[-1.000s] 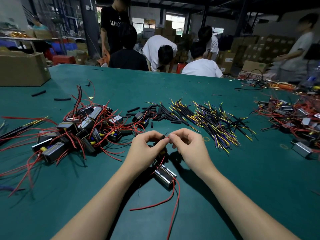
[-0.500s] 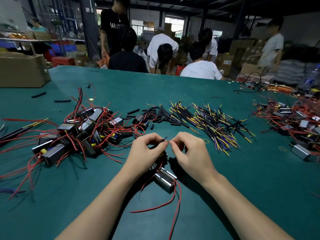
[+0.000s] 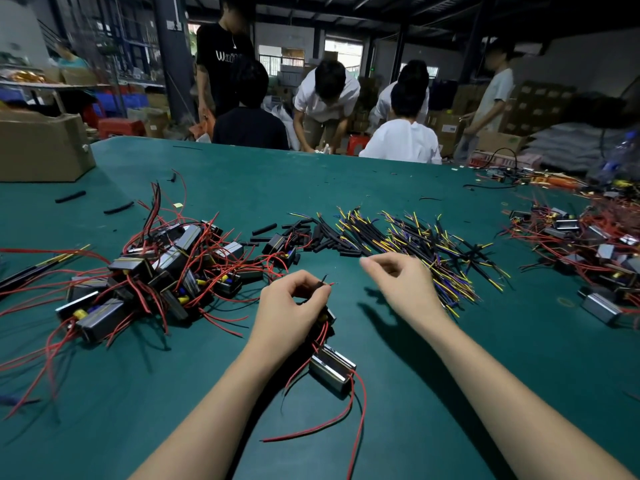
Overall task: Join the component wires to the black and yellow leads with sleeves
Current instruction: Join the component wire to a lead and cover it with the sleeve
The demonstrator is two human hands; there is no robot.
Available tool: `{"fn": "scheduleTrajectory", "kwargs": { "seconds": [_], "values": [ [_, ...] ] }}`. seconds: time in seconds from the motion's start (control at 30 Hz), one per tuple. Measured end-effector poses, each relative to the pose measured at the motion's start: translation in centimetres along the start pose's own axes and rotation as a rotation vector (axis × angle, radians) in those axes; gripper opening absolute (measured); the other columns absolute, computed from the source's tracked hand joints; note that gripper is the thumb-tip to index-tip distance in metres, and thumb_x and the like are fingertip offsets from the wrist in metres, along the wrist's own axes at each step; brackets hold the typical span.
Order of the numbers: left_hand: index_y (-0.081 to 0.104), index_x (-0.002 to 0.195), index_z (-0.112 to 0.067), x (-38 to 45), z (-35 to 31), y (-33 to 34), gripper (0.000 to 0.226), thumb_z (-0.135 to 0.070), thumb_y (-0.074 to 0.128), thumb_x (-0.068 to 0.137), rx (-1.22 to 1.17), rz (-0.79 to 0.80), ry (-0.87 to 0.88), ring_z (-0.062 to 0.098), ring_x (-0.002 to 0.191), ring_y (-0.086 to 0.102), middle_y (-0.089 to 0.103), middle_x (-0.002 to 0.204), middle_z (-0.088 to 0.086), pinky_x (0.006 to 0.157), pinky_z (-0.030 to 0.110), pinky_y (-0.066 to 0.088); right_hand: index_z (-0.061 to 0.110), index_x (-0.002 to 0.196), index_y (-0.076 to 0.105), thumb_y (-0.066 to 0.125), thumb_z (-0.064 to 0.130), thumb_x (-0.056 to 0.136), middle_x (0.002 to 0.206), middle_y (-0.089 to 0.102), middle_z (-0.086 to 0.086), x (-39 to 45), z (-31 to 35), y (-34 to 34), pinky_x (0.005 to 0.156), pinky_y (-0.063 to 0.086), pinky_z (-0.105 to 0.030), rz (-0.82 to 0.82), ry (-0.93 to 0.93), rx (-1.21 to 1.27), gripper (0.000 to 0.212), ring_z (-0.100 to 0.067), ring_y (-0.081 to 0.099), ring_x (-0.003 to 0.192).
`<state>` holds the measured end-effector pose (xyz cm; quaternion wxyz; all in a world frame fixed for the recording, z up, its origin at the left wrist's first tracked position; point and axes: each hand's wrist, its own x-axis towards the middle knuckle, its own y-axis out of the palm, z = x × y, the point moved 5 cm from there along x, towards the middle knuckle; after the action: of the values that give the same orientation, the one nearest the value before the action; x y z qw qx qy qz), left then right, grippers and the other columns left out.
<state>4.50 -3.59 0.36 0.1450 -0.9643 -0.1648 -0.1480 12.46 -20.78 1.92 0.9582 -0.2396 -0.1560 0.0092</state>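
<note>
White lettering on a black T-shirt

The only writing that can be made out stands on the chest of the black T-shirt (image 3: pixel 225 60) worn by the person standing beyond the far edge of the green table (image 3: pixel 346 174): white letters beginning "Wa", the rest hidden behind the head of the person seated in front. A label on a cardboard box (image 3: pixel 450 128) to the right of that T-shirt is too small to read.

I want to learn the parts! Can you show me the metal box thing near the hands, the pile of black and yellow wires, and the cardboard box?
component (image 3: pixel 331 371): head view, metal casing.
black and yellow leads (image 3: pixel 415 244): head view, pile's middle.
cardboard box (image 3: pixel 41 150): head view, front wall.
</note>
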Motion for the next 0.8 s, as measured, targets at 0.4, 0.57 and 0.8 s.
{"fn": "scheduleTrajectory", "kwargs": {
  "seconds": [0.4,0.57,0.8],
  "values": [
    [0.067,0.078,-0.014,0.1,0.3,0.4,0.008,-0.015,0.065,0.086,-0.050,0.027,-0.036,0.007,0.066,0.063,0.070,0.079,0.004,0.059,0.016,0.048,0.004,0.090,0.061,0.052,0.012,0.094,0.104,0.061,-0.013,4.9,-1.4,0.7,0.065,0.037,-0.032,-0.058,-0.056,-1.041,0.013,-0.031,0.053,0.105],
    [0.067,0.079,-0.012,0.0,0.2,0.4,0.009,-0.017,0.065,0.087,-0.065,0.030,-0.041,0.013,0.069,0.066,0.071,0.078,0.005,0.062,0.020,0.049,0.006,0.077,0.066,0.055,0.016,0.091,0.078,0.065,-0.011,4.2,-1.5,-2.1,0.068,0.044,-0.029,-0.147,0.076,-0.558,0.021,-0.030,0.058,0.076],
    [0.067,0.079,-0.011,0.0,0.2,0.4,0.011,-0.017,0.065,0.087,-0.076,0.027,-0.047,0.017,0.073,0.069,0.071,0.078,0.007,0.067,0.023,0.052,0.018,0.069,0.065,0.059,0.015,0.092,0.065,0.067,-0.001,0.5,-2.5,-4.1,0.051,0.033,-0.025,0.082,0.269,-0.068,0.024,-0.014,0.040,0.057]
  ]
}}
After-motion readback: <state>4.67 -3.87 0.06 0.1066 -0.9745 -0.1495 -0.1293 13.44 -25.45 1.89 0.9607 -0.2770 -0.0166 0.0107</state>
